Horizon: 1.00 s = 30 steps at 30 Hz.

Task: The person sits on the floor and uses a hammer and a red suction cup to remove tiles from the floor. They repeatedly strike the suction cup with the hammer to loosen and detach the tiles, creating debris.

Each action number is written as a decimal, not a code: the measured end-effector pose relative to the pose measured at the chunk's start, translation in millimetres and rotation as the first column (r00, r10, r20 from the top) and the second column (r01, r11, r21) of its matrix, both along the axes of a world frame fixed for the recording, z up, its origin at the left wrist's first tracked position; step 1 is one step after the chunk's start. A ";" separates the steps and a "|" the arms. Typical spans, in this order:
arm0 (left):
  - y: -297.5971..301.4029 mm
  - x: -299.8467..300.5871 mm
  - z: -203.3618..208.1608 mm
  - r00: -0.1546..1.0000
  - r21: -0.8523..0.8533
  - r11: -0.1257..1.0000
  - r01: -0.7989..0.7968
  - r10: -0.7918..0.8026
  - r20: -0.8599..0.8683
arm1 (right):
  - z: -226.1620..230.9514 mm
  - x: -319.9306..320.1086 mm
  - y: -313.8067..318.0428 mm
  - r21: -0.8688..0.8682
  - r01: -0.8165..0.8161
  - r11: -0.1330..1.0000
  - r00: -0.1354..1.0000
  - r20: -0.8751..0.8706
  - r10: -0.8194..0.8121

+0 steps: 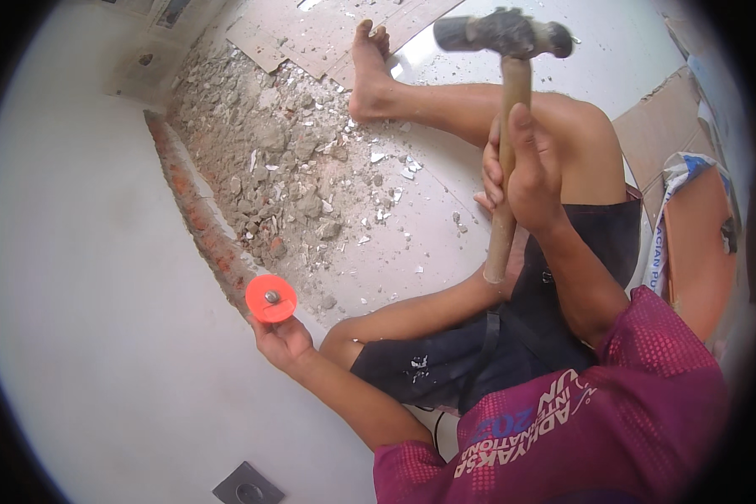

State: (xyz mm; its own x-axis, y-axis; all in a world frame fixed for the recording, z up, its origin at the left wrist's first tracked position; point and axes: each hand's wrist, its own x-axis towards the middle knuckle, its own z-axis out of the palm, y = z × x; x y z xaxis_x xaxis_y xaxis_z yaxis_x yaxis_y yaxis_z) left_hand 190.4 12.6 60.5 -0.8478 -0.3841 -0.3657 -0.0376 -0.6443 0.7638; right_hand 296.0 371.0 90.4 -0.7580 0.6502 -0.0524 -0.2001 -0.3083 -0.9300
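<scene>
My right hand (527, 176) is wrapped round the wooden handle of a ball-peen hammer (517, 82). The hammer is raised above my bent leg, its worn metal head uppermost. At the wall, my left hand (286, 343) grips a chisel with a round orange guard (284, 290). Its struck metal end shows at the guard's centre; the guard hides my fingers in part, and the chisel's tip is out of sight. The chisel stands at the lower end of a rough groove (195, 206) cut into the white wall, with reddish brick bared inside.
Broken plaster and brick rubble (277, 172) lies along the wall foot. My bare foot (370, 80) rests beside it. Flattened cardboard (260, 34) is at the far side. More cardboard (701, 244) and a printed sack (659, 252) stand at right. A dark square wall plate (248, 485) is at lower left.
</scene>
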 end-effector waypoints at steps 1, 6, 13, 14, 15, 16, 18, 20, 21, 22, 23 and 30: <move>1.2 -1.6 -3.0 1.000 0.029 1.000 0.009 -0.009 -0.007 | 14.8 -3.6 2.0 0.010 0.054 0.999 0.993 -0.109 -0.052; 0.7 -3.1 4.4 0.999 0.102 0.994 -0.045 0.045 0.004 | 106.6 -32.0 -23.5 -0.238 0.010 0.971 0.782 -0.604 -0.156; -0.6 -12.8 13.6 0.999 0.193 0.981 0.017 -0.006 -0.054 | -13.2 -26.3 -152.1 0.309 -0.764 0.567 0.645 0.322 0.693; -2.6 -10.5 16.4 0.998 0.178 0.984 0.027 -0.016 -0.061 | -13.5 -28.6 -150.5 0.278 -0.756 0.593 0.654 0.357 0.667; 9.3 -10.1 23.3 0.996 0.177 0.984 0.025 -0.009 -0.090 | -10.3 -38.2 -141.4 0.412 -0.672 0.615 0.735 0.269 0.623; 6.3 -1.0 23.5 0.997 0.166 0.986 0.003 0.010 -0.081 | 0.5 -34.7 -140.9 0.415 -0.629 0.657 0.767 0.196 0.611; -3.8 -1.6 11.8 0.996 0.211 0.977 -0.022 0.040 -0.081 | 37.2 -47.8 -118.2 0.384 -0.553 0.739 0.812 0.051 0.581; -11.2 2.2 7.2 0.997 0.249 0.969 -0.009 0.027 -0.068 | 85.0 -51.9 -102.6 0.144 -0.476 0.868 0.842 -0.212 0.497; -17.3 8.0 8.3 0.996 0.222 0.974 -0.045 0.060 -0.059 | 111.3 -55.9 -104.5 0.038 -0.428 0.903 0.834 -0.369 0.411; -17.6 9.1 9.1 0.997 0.224 0.973 -0.048 0.062 -0.054 | 131.6 -62.3 -107.1 -0.066 -0.369 0.927 0.807 -0.517 0.285; -18.6 11.5 9.2 0.997 0.224 0.973 -0.055 0.067 -0.048 | 131.3 -64.9 -119.4 -0.050 -0.394 0.918 0.710 -0.651 0.269; 2.5 -13.4 -15.2 0.995 0.296 0.951 -0.091 0.075 0.065 | -0.1 -46.0 -144.0 0.263 -0.784 0.562 0.618 0.408 0.672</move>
